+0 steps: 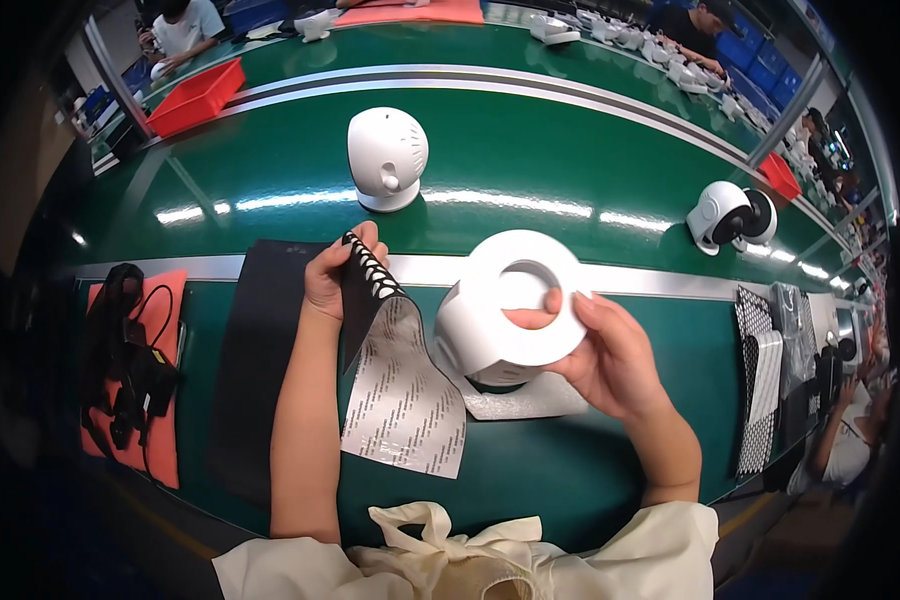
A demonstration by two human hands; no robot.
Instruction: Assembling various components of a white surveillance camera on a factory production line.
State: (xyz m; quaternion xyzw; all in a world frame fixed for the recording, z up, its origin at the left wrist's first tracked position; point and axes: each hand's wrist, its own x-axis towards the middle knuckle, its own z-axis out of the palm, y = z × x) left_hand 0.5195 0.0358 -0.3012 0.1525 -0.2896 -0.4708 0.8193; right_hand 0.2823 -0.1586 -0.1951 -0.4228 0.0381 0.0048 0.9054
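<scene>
My left hand [328, 280] pinches the upper edge of a curled sheet of adhesive pads [406, 400]. Its front is black with a row of cut-out shapes near the top; the pale, printed backing curls toward me. In my right hand [618, 362] is a white rounded camera-like device [467, 325], its flat ring-shaped base turned up. My thumb lies on the ring's rim, and fingertips show through the round opening. Beneath the device lies a light grey foam piece [525, 402]. The device's front is hidden from view.
Similar white devices stand on the green belt, one ahead [385, 160] and a pair [730, 215] at right. A black mat [255, 370] lies left, beside black cables and adapters [135, 370] on an orange pad. Patterned strips [762, 380] lie right. Red bins [198, 97] and co-workers are beyond.
</scene>
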